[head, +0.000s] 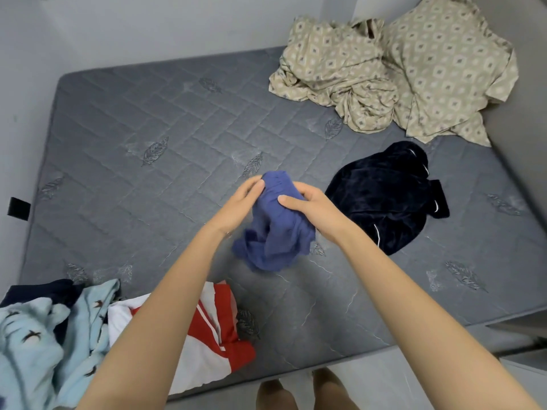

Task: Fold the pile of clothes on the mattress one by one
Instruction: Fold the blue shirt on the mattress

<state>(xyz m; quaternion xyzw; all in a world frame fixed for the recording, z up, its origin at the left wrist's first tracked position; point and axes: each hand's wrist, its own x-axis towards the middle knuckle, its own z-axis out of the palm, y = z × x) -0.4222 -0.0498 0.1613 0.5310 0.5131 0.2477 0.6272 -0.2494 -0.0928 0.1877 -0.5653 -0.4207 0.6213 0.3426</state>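
Gripping a blue garment (275,223), both hands' grip hovers over grey quilted mattress (148,161).

Both hands (281,202) gripping blue garment (275,232), possibly shorts

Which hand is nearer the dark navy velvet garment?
Right. The right hand grips the blue cloth just beside the navy garment; the left hand is farther, across the cloth.

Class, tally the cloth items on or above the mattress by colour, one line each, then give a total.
Blue, held in both hands: 1
Dark navy: 1
Light blue patterned: 1
Red and white: 1
Beige patterned bedding heap: 1
Total: 5
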